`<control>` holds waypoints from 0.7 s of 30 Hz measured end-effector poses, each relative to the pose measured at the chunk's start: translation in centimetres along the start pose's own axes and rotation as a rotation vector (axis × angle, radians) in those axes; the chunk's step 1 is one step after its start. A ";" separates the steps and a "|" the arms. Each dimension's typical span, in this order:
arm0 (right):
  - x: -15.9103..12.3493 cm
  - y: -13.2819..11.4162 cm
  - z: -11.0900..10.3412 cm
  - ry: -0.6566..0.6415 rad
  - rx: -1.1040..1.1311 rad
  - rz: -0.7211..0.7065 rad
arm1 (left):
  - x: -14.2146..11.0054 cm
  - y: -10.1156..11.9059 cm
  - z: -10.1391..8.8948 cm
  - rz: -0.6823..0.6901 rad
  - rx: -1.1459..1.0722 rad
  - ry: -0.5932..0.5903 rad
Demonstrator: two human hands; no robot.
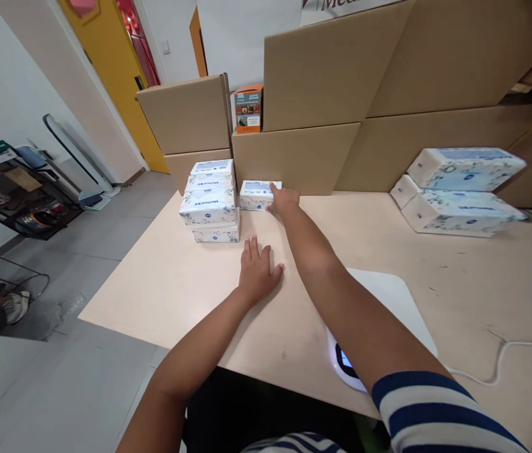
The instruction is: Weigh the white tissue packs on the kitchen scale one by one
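My right hand (286, 200) reaches far across the table and grips the right end of a single tissue pack (254, 195), a finger over its top and the thumb at its front side. That pack lies flat just right of a stack of white, flower-printed tissue packs (209, 204). Closer to me, my left hand (259, 270) rests palm down on the tabletop with its fingers spread, holding nothing, a short way in front of the stack.
Cardboard boxes (313, 82) line the table's back edge, with an orange box (249, 109) on top. Two more tissue packs (471, 189) are stacked at the right. A white scale (388, 292) with a lit display and a cable (499, 362) lies under my right forearm.
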State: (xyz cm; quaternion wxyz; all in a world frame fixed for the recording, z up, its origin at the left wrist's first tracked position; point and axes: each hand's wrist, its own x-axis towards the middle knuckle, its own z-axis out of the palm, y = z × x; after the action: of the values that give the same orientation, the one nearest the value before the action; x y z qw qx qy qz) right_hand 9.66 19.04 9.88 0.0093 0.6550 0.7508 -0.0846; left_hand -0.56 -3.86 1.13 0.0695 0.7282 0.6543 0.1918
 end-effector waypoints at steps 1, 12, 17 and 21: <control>0.2 -0.1 0.1 0.003 -0.015 -0.004 | 0.0 0.0 0.1 0.006 0.000 0.005; 0.8 0.5 0.0 0.024 -0.068 -0.074 | -0.1 0.4 0.2 0.008 -0.007 -0.018; 1.4 -0.3 0.3 0.035 -0.027 -0.102 | 0.0 0.6 0.1 0.005 -0.018 -0.026; 1.6 -0.7 0.6 0.038 0.005 -0.114 | 0.1 0.8 -0.2 -0.016 -0.035 -0.047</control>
State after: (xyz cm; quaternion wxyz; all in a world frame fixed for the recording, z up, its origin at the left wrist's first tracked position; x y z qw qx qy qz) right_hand 8.71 20.44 9.13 -0.0116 0.6128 0.7866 -0.0743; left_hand 0.10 -3.94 1.62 0.0991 0.7257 0.6551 0.1855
